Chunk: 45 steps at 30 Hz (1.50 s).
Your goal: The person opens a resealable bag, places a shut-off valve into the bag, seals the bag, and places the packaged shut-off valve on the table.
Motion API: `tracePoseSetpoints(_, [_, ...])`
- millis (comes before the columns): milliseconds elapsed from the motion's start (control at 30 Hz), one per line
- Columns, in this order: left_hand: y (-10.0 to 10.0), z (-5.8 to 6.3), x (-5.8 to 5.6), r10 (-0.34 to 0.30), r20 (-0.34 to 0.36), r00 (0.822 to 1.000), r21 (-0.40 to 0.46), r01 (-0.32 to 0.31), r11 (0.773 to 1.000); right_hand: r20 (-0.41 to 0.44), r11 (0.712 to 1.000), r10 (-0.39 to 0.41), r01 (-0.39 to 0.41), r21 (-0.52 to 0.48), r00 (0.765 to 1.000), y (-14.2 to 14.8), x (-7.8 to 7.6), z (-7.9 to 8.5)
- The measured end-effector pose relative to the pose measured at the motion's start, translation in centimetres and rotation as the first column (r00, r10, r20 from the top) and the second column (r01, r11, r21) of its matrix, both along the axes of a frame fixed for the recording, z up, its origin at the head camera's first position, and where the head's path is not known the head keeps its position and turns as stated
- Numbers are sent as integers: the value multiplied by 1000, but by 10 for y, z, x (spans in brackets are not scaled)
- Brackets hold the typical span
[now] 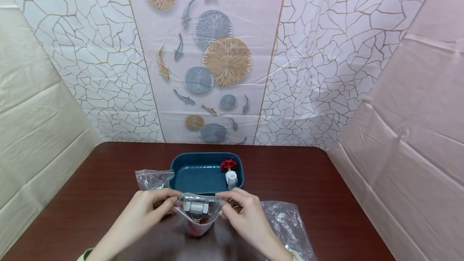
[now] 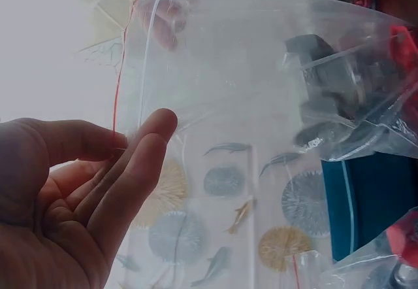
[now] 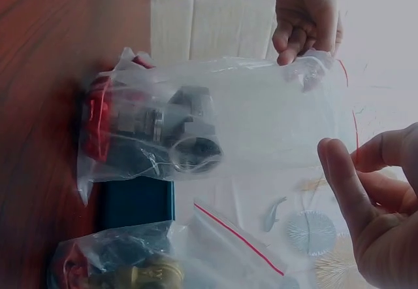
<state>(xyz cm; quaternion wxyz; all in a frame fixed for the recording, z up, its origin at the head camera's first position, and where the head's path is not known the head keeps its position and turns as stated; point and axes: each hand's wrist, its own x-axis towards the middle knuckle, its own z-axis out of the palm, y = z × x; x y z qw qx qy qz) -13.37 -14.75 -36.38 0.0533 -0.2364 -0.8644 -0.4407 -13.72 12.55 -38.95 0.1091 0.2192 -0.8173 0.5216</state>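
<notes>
A clear zip bag (image 1: 203,226) stands upright between both hands, its mouth spread. Inside it sits a grey metal valve (image 3: 189,132) with a red handwheel (image 3: 98,119) at the bottom; from above its hexagonal grey end (image 1: 197,208) shows through the mouth. My left hand (image 1: 148,208) pinches the left side of the bag's rim between thumb and fingers. Opposite, my right hand (image 1: 246,212) pinches the right side of the rim. In the left wrist view the left thumb and fingers (image 2: 147,165) meet at the rim's red line.
Behind the bag stands a blue tray (image 1: 203,156), holding a white valve (image 1: 231,178) with a red handwheel (image 1: 228,165). Another clear bag (image 1: 154,178) lies left of it. To the right lies a further clear bag (image 1: 288,224). A brass valve (image 3: 150,276) in plastic appears in the right wrist view.
</notes>
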Motion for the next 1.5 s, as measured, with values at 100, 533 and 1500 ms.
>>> tracePoseSetpoints(100, [1, 2, 1, 15, 8, 1000, -4, -15, 1000, 13, 1000, 1, -1, 2, 1000, 0, 0, 2])
tracePoseSetpoints(533, [-2, -1, -1, -15, 107, 994, 30, 12, 999, 46, 1000, 28, -28, 7, 999, 1, 0, -2])
tracePoseSetpoints(1500, [-17, -19, -1, -55, -386, 921, -181, -18, 983, -180, 978, 210, -203, 58, 961, 22, -9, -27])
